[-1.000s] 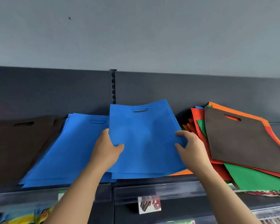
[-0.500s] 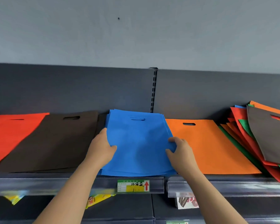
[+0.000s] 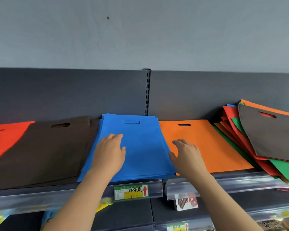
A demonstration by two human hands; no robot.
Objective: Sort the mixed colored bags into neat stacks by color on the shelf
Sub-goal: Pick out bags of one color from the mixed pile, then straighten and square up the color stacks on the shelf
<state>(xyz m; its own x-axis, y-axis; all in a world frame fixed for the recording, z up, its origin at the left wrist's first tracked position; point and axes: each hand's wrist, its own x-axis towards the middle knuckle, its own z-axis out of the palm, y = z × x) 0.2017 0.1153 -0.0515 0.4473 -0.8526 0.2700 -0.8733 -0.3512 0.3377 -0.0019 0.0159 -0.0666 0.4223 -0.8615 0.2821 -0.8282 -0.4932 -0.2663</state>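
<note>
Left hand: your left hand lay flat on the left part of the blue stack, fingers straight and pinching nothing. I judge it was there to smooth the top bag.
Right hand: your right hand was spread and relaxed at the seam between blue and the orange stack, holding nothing. I cannot tell whether it touched the fabric.
Blue stack: it sat squared on the shelf above the price label, handle slots toward the back. Its edges were slightly fanned on the right.
Neighbours: the brown stack lay just to its left, with the red stack beyond that. Orange lay just to the right. One colour per pile let each edge serve as a guide for the next.
Mixed pile: the mixed pile at the far right was unsorted, a brown bag on top of red, green, orange and a sliver of blue, all skewed.
Step in hand: you seemed to be finishing the blue pile, with both hands free.
Next: your right hand was nearer the mixed pile, so I judge the top brown bag to be the likely pick.
Risk: thin fabric slides, so pulling one bag could drag others off the front.
</note>
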